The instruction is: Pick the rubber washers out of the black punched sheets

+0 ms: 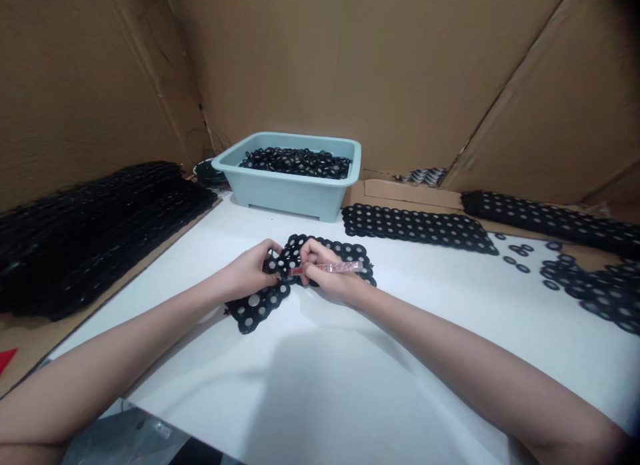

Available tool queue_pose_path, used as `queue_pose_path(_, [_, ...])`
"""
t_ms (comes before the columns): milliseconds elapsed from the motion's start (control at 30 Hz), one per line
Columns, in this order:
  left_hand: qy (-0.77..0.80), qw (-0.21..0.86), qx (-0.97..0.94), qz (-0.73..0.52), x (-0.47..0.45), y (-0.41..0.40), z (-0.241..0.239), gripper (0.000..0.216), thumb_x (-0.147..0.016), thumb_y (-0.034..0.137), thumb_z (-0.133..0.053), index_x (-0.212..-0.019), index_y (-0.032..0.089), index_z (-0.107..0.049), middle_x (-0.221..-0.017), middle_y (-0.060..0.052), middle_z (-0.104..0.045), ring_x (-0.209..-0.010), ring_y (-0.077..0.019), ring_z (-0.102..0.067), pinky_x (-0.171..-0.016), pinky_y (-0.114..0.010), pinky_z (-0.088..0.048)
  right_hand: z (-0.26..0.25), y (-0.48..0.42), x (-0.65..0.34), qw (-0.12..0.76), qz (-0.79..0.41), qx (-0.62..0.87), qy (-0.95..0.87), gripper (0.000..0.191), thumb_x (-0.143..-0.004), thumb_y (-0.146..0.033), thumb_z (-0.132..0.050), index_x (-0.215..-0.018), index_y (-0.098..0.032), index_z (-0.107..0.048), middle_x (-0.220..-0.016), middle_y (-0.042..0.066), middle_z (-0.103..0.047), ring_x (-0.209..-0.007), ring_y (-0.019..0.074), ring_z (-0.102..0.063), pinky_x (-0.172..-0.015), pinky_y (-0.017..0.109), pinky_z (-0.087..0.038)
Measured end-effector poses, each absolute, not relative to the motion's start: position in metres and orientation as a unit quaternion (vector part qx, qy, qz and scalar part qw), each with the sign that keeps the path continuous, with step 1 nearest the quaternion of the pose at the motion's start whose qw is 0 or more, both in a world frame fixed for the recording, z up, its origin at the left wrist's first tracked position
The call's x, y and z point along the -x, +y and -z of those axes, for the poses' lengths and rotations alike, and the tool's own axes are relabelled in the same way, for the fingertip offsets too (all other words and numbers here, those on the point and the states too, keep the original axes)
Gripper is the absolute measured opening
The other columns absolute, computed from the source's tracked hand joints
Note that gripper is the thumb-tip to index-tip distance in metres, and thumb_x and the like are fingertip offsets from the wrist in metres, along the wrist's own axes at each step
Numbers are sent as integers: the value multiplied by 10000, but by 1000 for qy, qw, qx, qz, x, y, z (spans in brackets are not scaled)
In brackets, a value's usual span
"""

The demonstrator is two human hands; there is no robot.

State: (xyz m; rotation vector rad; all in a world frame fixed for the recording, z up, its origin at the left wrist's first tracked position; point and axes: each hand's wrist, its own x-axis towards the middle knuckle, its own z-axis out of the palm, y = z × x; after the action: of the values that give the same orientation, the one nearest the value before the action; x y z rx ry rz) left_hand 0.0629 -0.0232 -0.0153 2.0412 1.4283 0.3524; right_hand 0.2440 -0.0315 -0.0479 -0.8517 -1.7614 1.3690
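Observation:
A black strip made of joined rings with pale round centres [259, 308] lies bent on the white tabletop between my hands. My left hand [255, 270] pinches the strip near its middle, thumb and fingers closed round it. In my right hand [325, 273] is a slim tool with a clear, pinkish handle [345, 267], held like a pen. Its reddish end points left at the strip, close to my left fingertips. The very tip of the tool is too small to make out. Part of the strip spreads out behind my right hand.
Behind stands a light blue basin [290, 192] filled with black rings. A flat ring panel [417, 226] lies right of it. Loose rings [520, 250] and a ring pile [595, 288] are at the right. A black stack [95, 232] fills the left. Cardboard walls [350, 72] enclose the back.

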Motion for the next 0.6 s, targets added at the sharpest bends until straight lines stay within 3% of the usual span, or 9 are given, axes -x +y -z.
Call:
queue_pose_path(300, [556,321,-753,-142,-70,-36,4,375,-626,202,-461,-999,164,-452,-848,-28,-577,-760,-183,-532,-696,-292,-392,39,-40,-242,317,-412,327,-789,92,-763,-154,-349,-831,-215,-332,-648,-47,-405,-511,74,-354,-478,216,-290])
queue_pose_path(467, [516,352,-780,-48,-56,-18,-11,391,-628,202,-463,-1019,182,-472,-959,-16,-582,-886,-199,-524,-773,-283,-380,40,-37,-242,315,-465,344,-752,57,-764,-181,-372,-811,-207,-351,-667,-27,-435,-626,106,-476,-490,210,-313])
queue_pose_path(600, [500,390,-773,-19,-47,-6,-14,319,-625,212,-484,-941,180,-517,-894,0,-592,-845,-191,-534,-729,-258,-398,44,-32,-244,324,-541,340,-698,76,-747,-154,-380,-800,-207,-368,-627,-27,-483,-722,125,-544,-525,207,-356])
